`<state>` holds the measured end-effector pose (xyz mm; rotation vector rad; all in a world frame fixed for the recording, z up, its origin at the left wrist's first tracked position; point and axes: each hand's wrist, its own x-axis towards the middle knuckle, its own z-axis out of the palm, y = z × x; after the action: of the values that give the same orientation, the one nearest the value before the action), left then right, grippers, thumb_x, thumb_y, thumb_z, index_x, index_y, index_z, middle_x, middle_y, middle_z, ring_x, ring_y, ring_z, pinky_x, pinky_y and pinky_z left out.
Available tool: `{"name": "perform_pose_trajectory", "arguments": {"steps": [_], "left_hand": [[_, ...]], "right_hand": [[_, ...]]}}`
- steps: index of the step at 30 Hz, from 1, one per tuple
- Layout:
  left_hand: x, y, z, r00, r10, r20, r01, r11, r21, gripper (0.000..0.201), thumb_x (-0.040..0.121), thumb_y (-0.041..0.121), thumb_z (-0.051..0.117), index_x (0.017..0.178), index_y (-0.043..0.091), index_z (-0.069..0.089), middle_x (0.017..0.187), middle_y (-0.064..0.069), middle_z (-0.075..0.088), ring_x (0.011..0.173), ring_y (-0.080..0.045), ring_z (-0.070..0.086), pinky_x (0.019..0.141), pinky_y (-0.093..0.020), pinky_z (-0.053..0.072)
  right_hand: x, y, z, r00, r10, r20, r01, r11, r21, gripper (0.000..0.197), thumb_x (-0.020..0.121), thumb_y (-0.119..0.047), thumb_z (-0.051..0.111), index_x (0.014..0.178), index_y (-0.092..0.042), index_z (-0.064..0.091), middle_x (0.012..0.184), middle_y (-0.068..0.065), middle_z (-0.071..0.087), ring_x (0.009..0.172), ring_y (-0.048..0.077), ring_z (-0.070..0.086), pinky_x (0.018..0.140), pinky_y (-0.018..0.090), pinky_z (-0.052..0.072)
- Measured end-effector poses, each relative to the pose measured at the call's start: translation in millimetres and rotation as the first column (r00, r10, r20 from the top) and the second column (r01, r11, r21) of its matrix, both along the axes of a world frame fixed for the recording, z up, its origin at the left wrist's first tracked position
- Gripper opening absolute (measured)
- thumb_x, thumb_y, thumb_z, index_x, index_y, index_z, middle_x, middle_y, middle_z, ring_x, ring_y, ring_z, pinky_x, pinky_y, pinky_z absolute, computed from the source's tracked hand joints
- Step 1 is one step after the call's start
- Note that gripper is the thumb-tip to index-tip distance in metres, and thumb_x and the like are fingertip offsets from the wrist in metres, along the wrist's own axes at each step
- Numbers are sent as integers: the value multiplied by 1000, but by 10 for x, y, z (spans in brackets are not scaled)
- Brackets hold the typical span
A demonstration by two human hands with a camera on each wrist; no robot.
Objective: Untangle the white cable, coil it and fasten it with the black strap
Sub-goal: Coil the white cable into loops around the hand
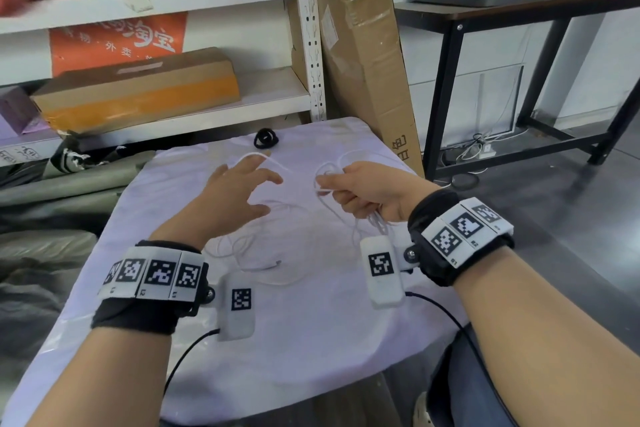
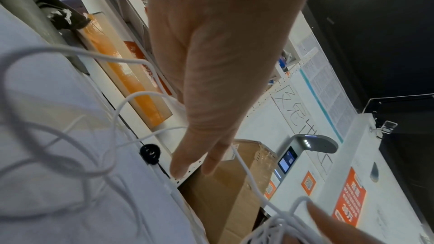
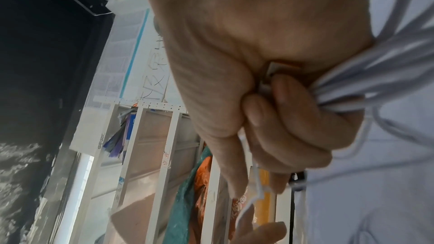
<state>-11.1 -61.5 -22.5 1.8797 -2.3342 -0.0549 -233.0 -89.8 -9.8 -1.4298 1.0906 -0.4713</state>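
A thin white cable (image 1: 263, 255) lies in loose tangled loops on the white cloth-covered table (image 1: 311, 340). My right hand (image 1: 331, 189) grips a bunch of its loops in a fist, and the strands (image 3: 352, 88) fan out of the curled fingers. My left hand (image 1: 268, 193) hovers open with its fingers spread. One strand (image 2: 131, 60) runs across those straight fingers (image 2: 199, 151) over to the bunch (image 2: 277, 227) in the right hand. The black strap (image 1: 266, 139) lies curled up at the table's far edge, beyond both hands, and shows as a small black ring (image 2: 150, 152) in the left wrist view.
White metal shelving (image 1: 306, 45) with an orange-taped cardboard box (image 1: 138, 90) stands behind the table. A tall cardboard box (image 1: 367, 55) leans at the back right. A black-framed side table (image 1: 519, 10) is on the right, and grey fabric rolls (image 1: 52, 204) lie on the left.
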Motion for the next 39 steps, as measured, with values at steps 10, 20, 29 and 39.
{"name": "perform_pose_trajectory", "arguments": {"steps": [10,20,29,39], "left_hand": [[72,19,16,726,187,-662,-276,961,-31,22,92,8,53,91,23,69,103,10,71,102,-14,64,86,-25,45],[-207,91,87,797,-103,-595,148,989,26,59,86,18,68,133,44,44,135,25,47,125,8,39,99,-15,32],[-394,36,-32,711,-148,-688,201,980,-3,43,74,33,65,116,35,57,122,21,58,110,-4,58,94,-25,47],[-320,-84,-66,940,-54,-337,-36,967,-254,3,90,10,49,89,12,51,64,5,49,59,-12,44,54,-21,34]], "right_hand": [[1,3,-34,987,135,82,-146,978,145,35,102,-34,37,74,-14,45,47,-8,28,34,2,20,32,13,13],[81,32,-13,965,139,223,-187,959,212,37,103,-34,33,73,-16,44,45,-10,27,32,1,19,32,13,12],[239,153,55,912,278,301,-335,929,158,36,102,-32,36,72,-15,45,45,-10,26,31,0,19,31,13,11],[233,138,-33,888,227,400,-302,944,135,44,100,-47,31,78,-12,48,45,-10,25,33,0,19,31,13,13]]}}
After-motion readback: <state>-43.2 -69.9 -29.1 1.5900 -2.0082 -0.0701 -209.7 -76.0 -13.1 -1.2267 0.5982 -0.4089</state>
